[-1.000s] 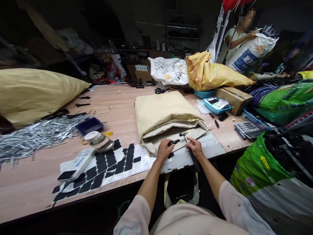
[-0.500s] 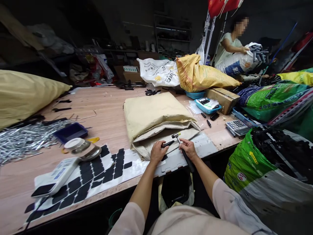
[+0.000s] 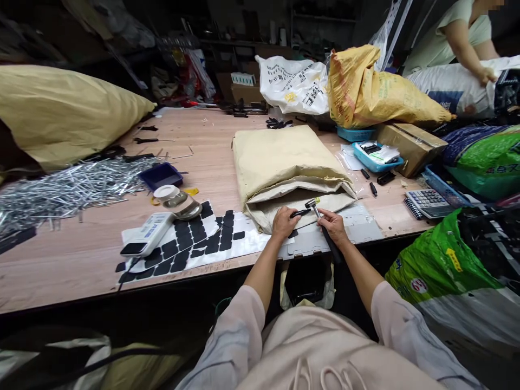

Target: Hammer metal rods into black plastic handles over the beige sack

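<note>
My right hand [image 3: 333, 226] is wrapped round the black handle of a small hammer [image 3: 320, 225], whose metal head sits just above my fingers. My left hand [image 3: 283, 222] pinches a short black rod-like part [image 3: 300, 213] against the lower edge of a tan paper sack [image 3: 284, 168] lying flat on the wooden table [image 3: 81, 254]. The hammer head hovers right beside the far end of the black part. Both hands rest near the table's front edge, over a grey sheet [image 3: 357, 227].
A white sheet of black adhesive pads [image 3: 190, 244] lies left of my hands, with a white handheld device [image 3: 147, 234] and a jar [image 3: 173, 199] on it. Metal pins [image 3: 60, 189] are piled at the left. Bags, blue trays and a calculator [image 3: 426, 202] crowd the right; another person [image 3: 459, 38] handles a sack.
My head has tilted down, so the table sits higher in view and my lap shows. My hands keep the same hold on the hammer and black part.
</note>
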### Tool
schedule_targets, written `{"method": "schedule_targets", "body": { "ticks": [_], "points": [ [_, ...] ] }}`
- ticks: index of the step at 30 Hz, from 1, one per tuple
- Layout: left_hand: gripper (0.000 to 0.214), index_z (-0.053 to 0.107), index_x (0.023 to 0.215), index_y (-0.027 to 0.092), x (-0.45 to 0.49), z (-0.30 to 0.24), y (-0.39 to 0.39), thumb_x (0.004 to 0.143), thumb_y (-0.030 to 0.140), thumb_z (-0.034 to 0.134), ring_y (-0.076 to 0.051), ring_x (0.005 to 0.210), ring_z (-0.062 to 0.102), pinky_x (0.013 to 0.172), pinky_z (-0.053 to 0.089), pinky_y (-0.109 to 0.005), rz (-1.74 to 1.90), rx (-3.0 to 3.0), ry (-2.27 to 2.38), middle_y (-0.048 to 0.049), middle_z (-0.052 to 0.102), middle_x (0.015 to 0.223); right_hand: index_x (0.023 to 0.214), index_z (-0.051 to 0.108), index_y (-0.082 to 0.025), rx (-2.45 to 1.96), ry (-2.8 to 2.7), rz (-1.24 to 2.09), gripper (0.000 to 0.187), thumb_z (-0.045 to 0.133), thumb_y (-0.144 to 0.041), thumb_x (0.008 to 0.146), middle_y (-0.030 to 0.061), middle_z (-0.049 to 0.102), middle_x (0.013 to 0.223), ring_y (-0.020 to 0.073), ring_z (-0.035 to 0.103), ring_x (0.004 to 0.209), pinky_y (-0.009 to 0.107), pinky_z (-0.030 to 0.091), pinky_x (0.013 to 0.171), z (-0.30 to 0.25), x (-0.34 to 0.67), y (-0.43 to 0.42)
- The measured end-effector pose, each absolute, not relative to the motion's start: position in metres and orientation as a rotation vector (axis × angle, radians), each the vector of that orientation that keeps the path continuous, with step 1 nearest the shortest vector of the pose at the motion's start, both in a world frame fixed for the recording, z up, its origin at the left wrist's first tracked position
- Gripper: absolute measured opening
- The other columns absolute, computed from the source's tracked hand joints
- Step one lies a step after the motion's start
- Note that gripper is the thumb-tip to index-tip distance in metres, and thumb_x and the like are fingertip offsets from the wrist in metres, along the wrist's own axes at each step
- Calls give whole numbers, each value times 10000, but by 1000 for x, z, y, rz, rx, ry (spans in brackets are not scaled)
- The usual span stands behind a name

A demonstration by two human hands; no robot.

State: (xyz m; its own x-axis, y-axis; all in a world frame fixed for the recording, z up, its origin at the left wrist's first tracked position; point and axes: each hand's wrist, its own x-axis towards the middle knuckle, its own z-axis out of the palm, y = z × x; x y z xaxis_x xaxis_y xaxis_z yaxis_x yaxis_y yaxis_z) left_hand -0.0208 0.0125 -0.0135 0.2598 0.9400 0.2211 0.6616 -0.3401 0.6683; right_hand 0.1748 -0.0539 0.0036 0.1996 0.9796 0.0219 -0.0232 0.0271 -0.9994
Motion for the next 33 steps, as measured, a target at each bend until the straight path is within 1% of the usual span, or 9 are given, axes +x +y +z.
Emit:
{"method": "schedule_targets", "body": {
  "ticks": [5, 10, 13, 18, 24, 28, 31, 33],
  "points": [
    [203, 741, 1038, 232, -20, -14, 14, 854, 281, 674, -212, 965, 566, 872, 450, -324, 832, 2067, 1454, -42, 610, 926, 1193, 733, -131, -1293, -1144, 997, 524, 705, -358, 722, -24, 629, 606, 106, 492, 493, 231, 452, 459, 8, 173, -56],
    [193, 744, 1030, 234, -20, -14, 14, 853, 278, 679, -209, 972, 568, 891, 448, -325, 837, 2045, 1458, -43, 624, 944, 1191, 736, -141, -1273, -1242, 938, 484, 689, -334, 751, -18, 620, 636, 120, 527, 561, 243, 452, 533, 11, 169, -59],
    [191, 744, 1029, 237, -20, -13, 14, 853, 277, 680, -207, 973, 566, 899, 447, -326, 834, 2048, 1456, -40, 627, 944, 1201, 730, -128, -1287, -1262, 910, 484, 679, -320, 759, -23, 613, 632, 114, 517, 568, 245, 438, 561, 9, 169, -57],
    [182, 746, 1016, 233, -20, -12, 14, 849, 264, 681, -205, 971, 566, 898, 450, -325, 828, 2046, 1455, -39, 623, 942, 1194, 735, -122, -1357, -1255, 956, 500, 676, -330, 743, -36, 604, 594, 103, 459, 503, 248, 416, 522, 4, 172, -53],
    [178, 749, 1001, 224, -19, -12, 15, 838, 266, 694, -202, 951, 565, 873, 448, -320, 833, 2027, 1448, -36, 618, 920, 1231, 721, -144, -1280, -1232, 971, 518, 693, -355, 759, -17, 626, 631, 124, 513, 553, 253, 437, 540, 9, 168, -56],
    [182, 746, 1003, 233, -19, -13, 15, 832, 268, 697, -198, 939, 564, 861, 449, -314, 838, 2025, 1457, -29, 618, 908, 1216, 727, -156, -1264, -1334, 995, 484, 689, -329, 767, -25, 615, 653, 106, 493, 562, 240, 413, 544, 6, 163, -56],
    [180, 745, 1001, 231, -19, -16, 15, 830, 249, 691, -199, 939, 564, 857, 450, -313, 843, 2041, 1463, -31, 619, 909, 1193, 738, -156, -1266, -1374, 1037, 472, 697, -317, 752, -37, 599, 640, 93, 467, 536, 230, 383, 514, 0, 163, -54],
    [179, 744, 1001, 231, -19, -17, 16, 830, 250, 695, -201, 946, 567, 860, 450, -315, 852, 2044, 1460, -31, 621, 911, 1194, 735, -152, -1251, -1317, 1051, 484, 706, -330, 745, -37, 606, 629, 94, 470, 515, 233, 392, 501, -1, 165, -53]
  ]
}}
